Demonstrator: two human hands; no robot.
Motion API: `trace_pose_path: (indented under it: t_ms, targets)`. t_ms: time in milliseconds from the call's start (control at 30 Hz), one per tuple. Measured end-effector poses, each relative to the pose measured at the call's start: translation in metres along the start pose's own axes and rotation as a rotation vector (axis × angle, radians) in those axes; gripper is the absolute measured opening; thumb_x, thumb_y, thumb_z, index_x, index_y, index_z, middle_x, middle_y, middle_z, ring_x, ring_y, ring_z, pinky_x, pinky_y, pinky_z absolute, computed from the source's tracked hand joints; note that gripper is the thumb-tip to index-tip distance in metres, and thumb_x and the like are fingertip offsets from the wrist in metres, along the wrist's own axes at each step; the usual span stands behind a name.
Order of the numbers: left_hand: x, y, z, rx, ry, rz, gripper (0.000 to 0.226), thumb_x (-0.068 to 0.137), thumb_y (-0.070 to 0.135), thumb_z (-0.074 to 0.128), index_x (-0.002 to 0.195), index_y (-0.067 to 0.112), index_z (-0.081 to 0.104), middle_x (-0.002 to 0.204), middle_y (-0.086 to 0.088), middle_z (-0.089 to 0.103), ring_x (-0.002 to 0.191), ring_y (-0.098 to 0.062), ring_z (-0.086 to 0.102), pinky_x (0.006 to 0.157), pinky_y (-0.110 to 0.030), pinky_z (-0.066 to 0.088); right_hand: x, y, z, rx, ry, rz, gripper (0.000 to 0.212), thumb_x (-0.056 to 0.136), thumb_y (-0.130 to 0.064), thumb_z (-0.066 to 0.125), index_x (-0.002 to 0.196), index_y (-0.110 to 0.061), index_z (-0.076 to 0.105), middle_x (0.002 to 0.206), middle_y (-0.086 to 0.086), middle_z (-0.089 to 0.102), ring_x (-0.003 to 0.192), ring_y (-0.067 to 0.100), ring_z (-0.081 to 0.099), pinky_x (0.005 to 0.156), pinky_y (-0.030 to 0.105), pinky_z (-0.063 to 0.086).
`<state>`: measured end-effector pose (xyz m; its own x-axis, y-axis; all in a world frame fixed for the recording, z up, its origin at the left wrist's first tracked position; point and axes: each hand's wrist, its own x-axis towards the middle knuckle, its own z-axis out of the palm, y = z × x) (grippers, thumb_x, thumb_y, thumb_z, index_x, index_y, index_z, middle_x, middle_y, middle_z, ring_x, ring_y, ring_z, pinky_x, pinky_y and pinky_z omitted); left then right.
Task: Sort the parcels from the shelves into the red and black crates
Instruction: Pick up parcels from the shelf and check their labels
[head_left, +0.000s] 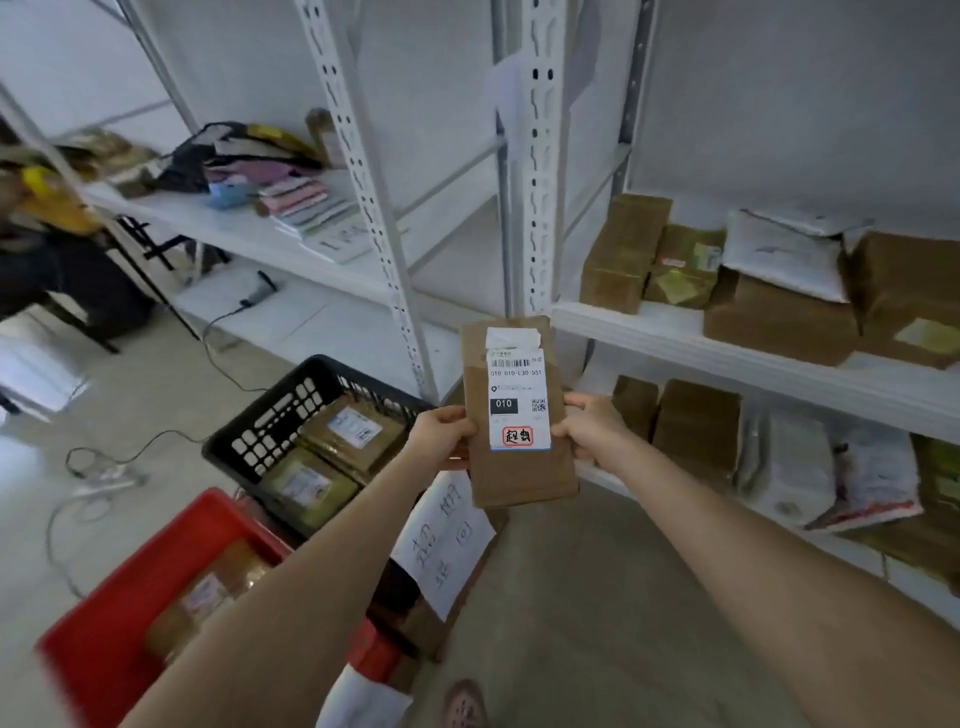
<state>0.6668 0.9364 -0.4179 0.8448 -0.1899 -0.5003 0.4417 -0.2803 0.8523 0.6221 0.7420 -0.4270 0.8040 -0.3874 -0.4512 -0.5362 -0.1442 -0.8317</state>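
Observation:
I hold a flat brown parcel (522, 475) upright in front of me, its white shipping label with a red stamp facing me. My left hand (441, 434) grips its left edge and my right hand (589, 428) grips its right edge. Below to the left, the black crate (270, 421) holds three brown labelled parcels. Nearer me, the red crate (98, 649) has one brown parcel inside. To the right, the white shelves (727, 343) carry several brown boxes and white mailer bags.
A second white shelf unit (249, 234) at the left holds bags and stacked flat packets. A handwritten paper sign (447, 540) leans beside the crates. Cables (104, 467) and a scanner (262, 291) lie on the floor and low shelf. A seated person is at far left.

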Motion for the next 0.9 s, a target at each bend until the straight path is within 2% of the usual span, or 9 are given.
trace_pose_path:
  t_ms: [67,167,233,400,500,667,767,833,900]
  targets:
    - [0.016,-0.005,-0.035,-0.035,0.034,-0.021,0.028,0.089,0.0,0.054,0.112,0.012,0.064,0.089,-0.007,0.071,0.077,-0.023,0.068,0.063,-0.032,0.059,0.016,-0.013,0.039,-0.002,-0.035,-0.015,0.047,0.073,0.009,0.064,0.109,-0.022,0.069,0.099,0.003,0.071,0.089,0.025,0.067,0.08,0.044,0.058]
    - [0.037,-0.01,-0.087,-0.071,0.103,-0.032,0.028,0.091,0.0,0.05,0.11,0.014,0.064,0.077,-0.001,0.07,0.067,-0.017,0.064,0.059,-0.026,0.055,0.045,-0.036,0.098,0.006,-0.114,-0.033,0.043,0.074,0.008,0.064,0.107,-0.018,0.069,0.091,0.003,0.071,0.079,0.026,0.066,0.07,0.042,0.058]
    - [0.054,-0.012,-0.121,-0.061,0.143,-0.032,0.032,0.092,0.003,0.052,0.118,0.017,0.062,0.076,0.003,0.069,0.064,-0.015,0.059,0.06,-0.027,0.051,0.065,-0.05,0.137,0.024,-0.166,-0.023,0.047,0.076,0.008,0.063,0.114,-0.019,0.067,0.102,0.005,0.072,0.087,0.025,0.068,0.076,0.045,0.059]
    - [0.089,-0.033,-0.189,-0.037,0.102,-0.143,0.051,0.088,0.023,0.065,0.128,0.05,0.048,0.107,0.002,0.065,0.091,-0.017,0.059,0.084,-0.035,0.047,0.088,-0.066,0.213,0.073,-0.264,0.11,0.025,0.089,0.003,0.057,0.106,-0.015,0.06,0.101,0.009,0.067,0.089,0.027,0.064,0.063,0.035,0.053]
    - [0.101,-0.055,-0.218,-0.061,0.028,-0.186,0.063,0.083,0.026,0.072,0.128,0.06,0.043,0.122,0.004,0.062,0.111,-0.019,0.058,0.099,-0.051,0.045,0.1,-0.06,0.247,0.093,-0.312,0.221,0.024,0.092,0.003,0.054,0.109,-0.013,0.058,0.11,0.012,0.067,0.099,0.032,0.065,0.071,0.041,0.054]
    - [0.114,-0.084,-0.241,-0.124,0.089,-0.21,0.071,0.082,0.019,0.074,0.137,0.048,0.039,0.122,-0.006,0.058,0.112,-0.026,0.059,0.1,-0.047,0.047,0.123,-0.061,0.281,0.01,-0.361,0.209,0.034,0.092,0.002,0.054,0.122,-0.014,0.054,0.114,0.011,0.066,0.104,0.029,0.064,0.08,0.042,0.055]
    - [0.123,-0.096,-0.245,-0.164,0.129,-0.23,0.07,0.079,0.017,0.076,0.134,0.045,0.043,0.13,-0.009,0.053,0.11,-0.024,0.059,0.087,-0.04,0.053,0.142,-0.062,0.294,-0.206,-0.37,0.113,0.056,0.085,-0.002,0.065,0.135,-0.015,0.045,0.122,0.01,0.061,0.11,0.029,0.06,0.09,0.047,0.053]
    - [0.13,-0.102,-0.245,-0.073,0.129,-0.233,0.074,0.079,0.016,0.075,0.139,0.039,0.041,0.132,-0.008,0.052,0.108,-0.022,0.058,0.078,-0.032,0.052,0.155,-0.062,0.297,-0.417,-0.308,-0.017,0.078,0.079,-0.012,0.074,0.146,-0.018,0.033,0.137,0.009,0.05,0.121,0.03,0.052,0.097,0.047,0.048]
    - [0.137,-0.106,-0.243,0.173,0.138,-0.218,0.076,0.079,0.016,0.074,0.143,0.034,0.038,0.132,-0.007,0.047,0.106,-0.02,0.052,0.082,-0.03,0.046,0.166,-0.062,0.299,-0.622,-0.275,-0.156,0.086,0.079,-0.022,0.077,0.149,-0.02,0.026,0.147,0.008,0.038,0.13,0.03,0.044,0.1,0.048,0.045]
